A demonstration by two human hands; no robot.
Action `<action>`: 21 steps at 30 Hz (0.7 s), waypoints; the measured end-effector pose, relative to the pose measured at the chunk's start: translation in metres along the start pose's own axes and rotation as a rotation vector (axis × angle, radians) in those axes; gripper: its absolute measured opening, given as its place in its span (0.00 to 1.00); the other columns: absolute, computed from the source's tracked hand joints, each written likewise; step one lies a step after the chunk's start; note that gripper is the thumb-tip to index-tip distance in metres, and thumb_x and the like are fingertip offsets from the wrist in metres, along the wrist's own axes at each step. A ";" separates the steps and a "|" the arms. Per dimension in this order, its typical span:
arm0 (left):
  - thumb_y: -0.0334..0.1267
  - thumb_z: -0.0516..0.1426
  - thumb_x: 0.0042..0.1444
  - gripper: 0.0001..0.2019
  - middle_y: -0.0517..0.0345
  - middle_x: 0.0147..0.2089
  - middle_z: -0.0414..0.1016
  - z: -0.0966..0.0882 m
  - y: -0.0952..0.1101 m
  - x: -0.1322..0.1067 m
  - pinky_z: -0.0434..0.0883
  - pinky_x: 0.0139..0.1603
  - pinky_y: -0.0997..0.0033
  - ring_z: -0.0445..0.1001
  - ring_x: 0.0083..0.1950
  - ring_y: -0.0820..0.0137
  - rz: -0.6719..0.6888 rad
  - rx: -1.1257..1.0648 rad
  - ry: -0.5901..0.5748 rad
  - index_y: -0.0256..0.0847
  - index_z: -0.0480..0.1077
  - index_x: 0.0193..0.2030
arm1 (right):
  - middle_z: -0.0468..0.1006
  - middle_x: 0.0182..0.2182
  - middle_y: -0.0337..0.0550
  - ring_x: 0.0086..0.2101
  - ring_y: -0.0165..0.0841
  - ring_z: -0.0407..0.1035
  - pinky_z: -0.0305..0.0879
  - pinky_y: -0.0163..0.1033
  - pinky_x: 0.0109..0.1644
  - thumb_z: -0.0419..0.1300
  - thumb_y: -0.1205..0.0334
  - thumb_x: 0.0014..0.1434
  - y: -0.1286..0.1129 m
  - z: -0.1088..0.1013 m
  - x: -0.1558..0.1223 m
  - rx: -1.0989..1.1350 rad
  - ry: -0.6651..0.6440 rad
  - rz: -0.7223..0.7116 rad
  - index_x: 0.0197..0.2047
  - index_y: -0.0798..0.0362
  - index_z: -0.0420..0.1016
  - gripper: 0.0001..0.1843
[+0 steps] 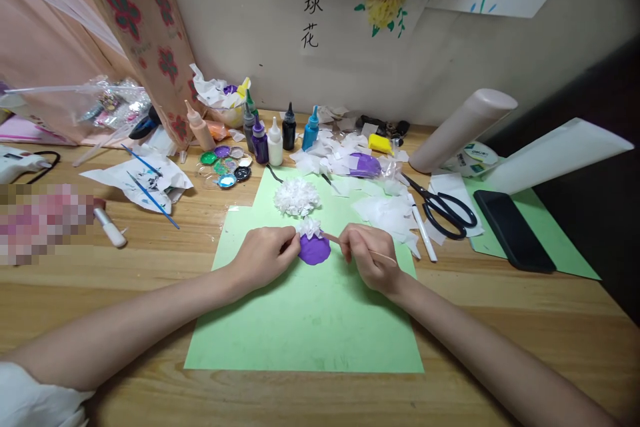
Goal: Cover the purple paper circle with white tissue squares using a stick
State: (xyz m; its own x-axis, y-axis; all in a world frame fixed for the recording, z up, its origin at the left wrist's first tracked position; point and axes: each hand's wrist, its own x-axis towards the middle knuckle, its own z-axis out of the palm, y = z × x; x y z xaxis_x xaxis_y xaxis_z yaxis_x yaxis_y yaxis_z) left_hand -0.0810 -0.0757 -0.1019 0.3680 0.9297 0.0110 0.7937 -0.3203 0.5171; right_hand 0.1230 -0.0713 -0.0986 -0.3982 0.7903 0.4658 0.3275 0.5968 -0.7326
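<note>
A flat purple clay disc (315, 251) lies on the green paper sheet (305, 333), with crumpled white tissue paper pieces (311, 227) on its far part. At the left side of these pieces, my left hand (267, 253) is closed, thumb and forefinger pinched. What lies between those fingertips is hidden. My right hand (370, 255) grips a thin pinkish stick (383, 257), its tip pointing at the white pieces. Just beyond them sits a round white tissue paper flower (297, 197) on the same sheet.
Paint bottles (275, 142) and a paint palette (226, 165) stand at the back. Torn white paper (387, 213), a white marker (424, 232), black scissors (445, 209) and a black phone (514, 230) lie rightward. Blue brushes (155, 200) rest on stained tissue at left.
</note>
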 end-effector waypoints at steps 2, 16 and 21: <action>0.39 0.45 0.60 0.17 0.64 0.18 0.60 -0.001 0.000 0.000 0.49 0.26 0.73 0.54 0.21 0.76 0.003 -0.006 0.001 0.39 0.60 0.21 | 0.62 0.16 0.37 0.19 0.28 0.57 0.55 0.36 0.25 0.40 0.64 0.66 0.005 -0.001 -0.005 0.042 0.077 -0.044 0.21 0.51 0.59 0.22; 0.35 0.47 0.52 0.14 0.66 0.16 0.55 -0.001 -0.001 -0.001 0.48 0.25 0.75 0.51 0.20 0.77 -0.030 0.004 0.023 0.39 0.55 0.16 | 0.71 0.31 0.45 0.33 0.36 0.67 0.61 0.38 0.35 0.54 0.72 0.56 0.072 -0.040 0.039 -0.482 -0.103 0.038 0.33 0.53 0.64 0.04; 0.35 0.48 0.51 0.13 0.66 0.16 0.53 -0.001 -0.002 -0.001 0.48 0.25 0.75 0.50 0.20 0.78 -0.034 0.027 0.011 0.38 0.54 0.17 | 0.71 0.29 0.44 0.32 0.36 0.66 0.61 0.38 0.35 0.54 0.74 0.53 0.065 -0.040 0.037 -0.476 -0.012 -0.012 0.32 0.53 0.65 0.06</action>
State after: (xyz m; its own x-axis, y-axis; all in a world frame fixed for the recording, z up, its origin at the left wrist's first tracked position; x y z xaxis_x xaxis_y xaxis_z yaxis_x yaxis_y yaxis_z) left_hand -0.0833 -0.0755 -0.1019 0.3352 0.9421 0.0036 0.8184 -0.2931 0.4944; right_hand 0.1641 0.0023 -0.1088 -0.4136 0.7828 0.4649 0.6776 0.6058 -0.4171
